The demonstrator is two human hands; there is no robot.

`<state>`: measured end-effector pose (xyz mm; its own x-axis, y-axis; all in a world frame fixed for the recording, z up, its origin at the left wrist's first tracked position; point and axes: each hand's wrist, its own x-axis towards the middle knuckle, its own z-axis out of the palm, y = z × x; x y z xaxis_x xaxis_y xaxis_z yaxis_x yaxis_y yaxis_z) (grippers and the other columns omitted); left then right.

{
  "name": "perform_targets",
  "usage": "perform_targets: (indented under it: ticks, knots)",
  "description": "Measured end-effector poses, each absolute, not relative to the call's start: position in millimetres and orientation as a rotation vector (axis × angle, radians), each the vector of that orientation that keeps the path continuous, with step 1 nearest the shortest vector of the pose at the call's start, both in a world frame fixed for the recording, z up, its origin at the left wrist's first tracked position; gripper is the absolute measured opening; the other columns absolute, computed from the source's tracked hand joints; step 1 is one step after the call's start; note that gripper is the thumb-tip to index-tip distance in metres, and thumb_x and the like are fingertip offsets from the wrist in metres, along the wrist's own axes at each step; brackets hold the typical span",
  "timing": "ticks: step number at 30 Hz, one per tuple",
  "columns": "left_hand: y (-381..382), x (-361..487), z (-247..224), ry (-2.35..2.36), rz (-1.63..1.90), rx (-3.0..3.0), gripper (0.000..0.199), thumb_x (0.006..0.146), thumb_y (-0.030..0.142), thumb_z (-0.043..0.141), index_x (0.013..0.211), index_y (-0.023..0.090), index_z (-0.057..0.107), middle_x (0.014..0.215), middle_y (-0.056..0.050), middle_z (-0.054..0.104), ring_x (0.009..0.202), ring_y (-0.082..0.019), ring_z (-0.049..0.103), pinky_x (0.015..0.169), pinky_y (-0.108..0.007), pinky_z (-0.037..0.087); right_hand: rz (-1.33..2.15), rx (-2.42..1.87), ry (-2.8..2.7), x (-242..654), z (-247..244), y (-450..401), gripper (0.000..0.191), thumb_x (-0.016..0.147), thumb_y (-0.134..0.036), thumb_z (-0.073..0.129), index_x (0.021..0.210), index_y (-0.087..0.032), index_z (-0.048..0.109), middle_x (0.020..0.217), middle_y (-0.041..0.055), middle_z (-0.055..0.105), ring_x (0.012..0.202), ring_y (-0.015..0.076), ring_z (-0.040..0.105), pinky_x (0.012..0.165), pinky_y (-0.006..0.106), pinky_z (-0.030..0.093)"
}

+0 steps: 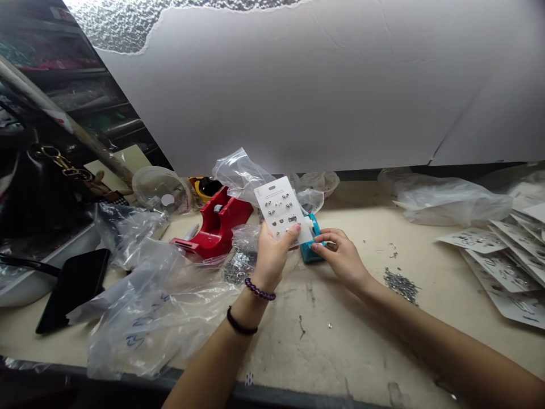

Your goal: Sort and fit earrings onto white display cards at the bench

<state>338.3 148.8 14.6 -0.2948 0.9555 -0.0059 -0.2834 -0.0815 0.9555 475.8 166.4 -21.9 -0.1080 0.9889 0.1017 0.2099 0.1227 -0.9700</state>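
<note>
Your left hand [270, 258] grips a white earring card [279, 210], held up, tilted, at 12 o'clock. Your right hand [340, 258] is half-curled at the card's lower corner, touching a teal plastic device [310, 247]; you cannot tell if it grips. On the bench [340, 341]: red tape dispenser [217, 221] at 11 o'clock, loose metal findings [401, 286] at 2 o'clock, printed cards [506, 261] stacked at 3 o'clock, clear plastic bag [145, 307] at 9 o'clock.

The left hand [271, 257] is raised, its thumb and fingers pinching, while the right hand [340, 257] reaches across beside it with fingers curled.
</note>
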Motion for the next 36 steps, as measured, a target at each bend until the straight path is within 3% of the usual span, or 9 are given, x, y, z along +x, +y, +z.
perform_targets:
  ticks: [4,8,10,17,19,24,31,36]
  knots:
    - [147,341,17,1.171,1.561,0.882,0.047,0.065,0.025,0.07,0.105,0.015,0.048,0.108,-0.011,0.06,0.093,-0.021,0.06,0.072,-0.03,0.05,0.738,-1.237,-1.59,475,-14,163,0.01,0.072,-0.026,0.055,0.064,-0.019,0.055,0.099,0.0064,0.052,0.103,0.0205,0.043,0.094,0.037,0.031]
    - [146,345,22,1.23,1.557,0.866,0.045,0.064,0.026,0.07,0.102,0.017,0.049,0.103,-0.009,0.063,0.084,-0.021,0.062,0.063,-0.028,0.05,1.038,-1.365,-1.501,481,-13,170,0.022,0.069,-0.035,0.057,0.083,-0.019,0.056,0.1,0.0059,0.054,0.101,0.0211,0.045,0.087,0.034,0.035]
    - [145,346,23,1.236,1.557,0.86,0.045,0.063,0.025,0.07,0.102,0.017,0.05,0.102,-0.008,0.063,0.084,-0.021,0.063,0.064,-0.029,0.051,1.157,-1.424,-1.494,487,-14,174,0.026,0.072,-0.041,0.051,0.082,-0.018,0.058,0.1,0.0063,0.055,0.103,0.0216,0.044,0.088,0.034,0.033]
    - [147,346,18,1.17,1.558,0.854,0.044,0.064,0.023,0.069,0.102,0.014,0.05,0.109,-0.011,0.061,0.095,-0.022,0.059,0.077,-0.032,0.049,1.046,-1.484,-1.818,491,-4,180,0.032,0.07,-0.048,0.054,0.079,-0.019,0.066,0.093,0.0069,0.054,0.104,0.0242,0.041,0.089,0.035,0.031]
    - [148,345,16,1.187,1.558,0.849,0.045,0.065,0.022,0.069,0.103,0.013,0.049,0.11,-0.012,0.06,0.097,-0.023,0.058,0.08,-0.033,0.048,1.051,-1.466,-1.844,488,1,183,0.026,0.068,-0.043,0.057,0.075,-0.019,0.066,0.089,0.0062,0.054,0.098,0.023,0.044,0.086,0.034,0.033]
    - [148,345,15,1.186,1.551,0.85,0.045,0.065,0.022,0.069,0.104,0.013,0.049,0.11,-0.012,0.06,0.099,-0.022,0.057,0.082,-0.034,0.048,1.493,-1.294,-1.571,482,15,184,0.024,0.072,-0.038,0.052,0.066,-0.015,0.055,0.068,0.0013,0.053,0.066,0.0125,0.046,0.064,0.025,0.035]
    - [148,342,14,1.209,1.488,0.817,0.048,0.064,0.025,0.07,0.105,0.015,0.049,0.109,-0.011,0.06,0.097,-0.024,0.058,0.08,-0.035,0.049,1.566,-1.281,-1.48,489,4,157,0.027,0.073,-0.041,0.051,0.069,-0.015,0.051,0.065,-0.0015,0.045,0.06,0.009,0.038,0.057,0.024,0.029]
    - [147,342,14,1.222,1.438,0.837,0.047,0.065,0.026,0.069,0.106,0.016,0.047,0.109,-0.011,0.06,0.09,-0.022,0.06,0.07,-0.031,0.052,1.476,-1.381,-1.537,490,-16,152,0.027,0.075,-0.039,0.047,0.067,-0.014,0.05,0.059,-0.0016,0.043,0.056,0.0094,0.036,0.055,0.025,0.029]
